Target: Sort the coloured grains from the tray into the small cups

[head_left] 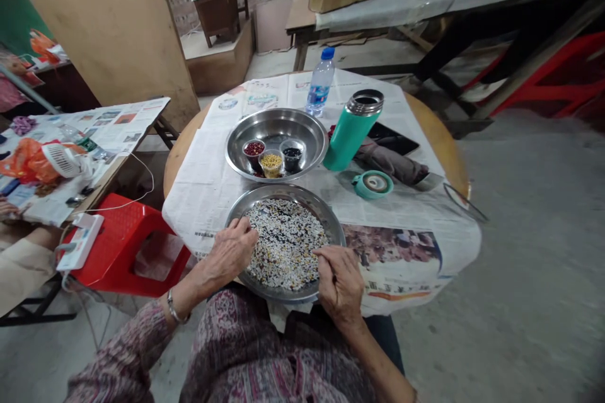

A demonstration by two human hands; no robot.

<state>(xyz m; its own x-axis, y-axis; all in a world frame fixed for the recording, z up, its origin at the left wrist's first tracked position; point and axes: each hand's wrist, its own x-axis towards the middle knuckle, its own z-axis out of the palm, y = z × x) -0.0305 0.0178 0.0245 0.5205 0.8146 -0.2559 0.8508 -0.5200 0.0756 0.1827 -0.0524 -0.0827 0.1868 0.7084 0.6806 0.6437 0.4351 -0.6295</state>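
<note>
A steel basin (341,227) at the table's near edge holds mixed grains (286,239), mostly white with black and yellow ones among them. My left hand (234,244) is over its left rim, fingers curled together at the edge of the grains. Over the right side, my right hand (343,280) has thumb and forefinger pressed together above the grains; whatever they pinch is too small to make out. Behind stands a second steel basin (283,121) with three clear cups: red beans (254,150), yellow grains (271,164) and black beans (292,156).
Newspaper covers the round table (198,151). Right of the basins stand a green thermos (352,135), its lid (373,184), a water bottle (321,83) and a dark folded umbrella (394,160). A red stool (123,239) with a power strip (81,242) is at left, near another person's sleeve (23,271).
</note>
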